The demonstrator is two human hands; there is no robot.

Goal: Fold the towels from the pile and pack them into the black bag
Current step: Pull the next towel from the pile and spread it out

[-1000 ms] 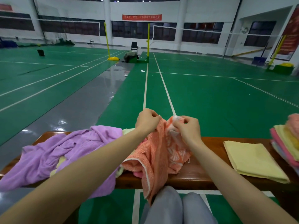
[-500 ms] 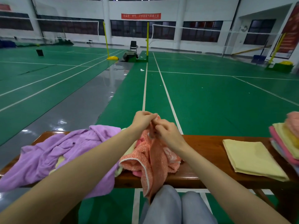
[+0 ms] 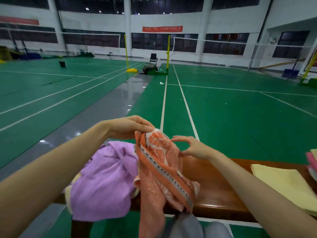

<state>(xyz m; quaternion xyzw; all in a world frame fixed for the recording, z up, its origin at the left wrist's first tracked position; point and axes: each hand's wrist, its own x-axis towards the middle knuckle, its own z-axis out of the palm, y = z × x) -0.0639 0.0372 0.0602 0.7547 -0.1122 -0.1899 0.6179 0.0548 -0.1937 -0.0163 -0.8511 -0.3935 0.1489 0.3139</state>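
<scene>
Currently, left hand (image 3: 130, 125) pinches orange towel (image 3: 159, 170) top corner; right hand (image 3: 193, 148), fingers loosely spread, touches its edge. Folded yellow towel (image 3: 281, 184) at bench (image 3: 217, 200) right end.

The orange towel (image 3: 159, 170) pinched under the left hand's fingertips (image 3: 145, 128) is salmon orange with a paler, whitish leaf-like pattern near those fingertips, and a grey band of small dark marks runs down it, edged in deeper orange. Just beside the right hand's thumb (image 3: 184, 152) the same cloth shows mottled orange and white. Below the left hand's fingers lies a plain lilac purple towel (image 3: 103, 182) with a pale yellow cloth (image 3: 68, 196) peeping from under it. Past the right hand's fingers, the bench (image 3: 217, 191) is glossy reddish brown, bearing a plain pale yellow folded towel (image 3: 281, 182) and a pink and yellow stack (image 3: 312, 162). The floor (image 3: 231, 117) is green with white lines.
</scene>
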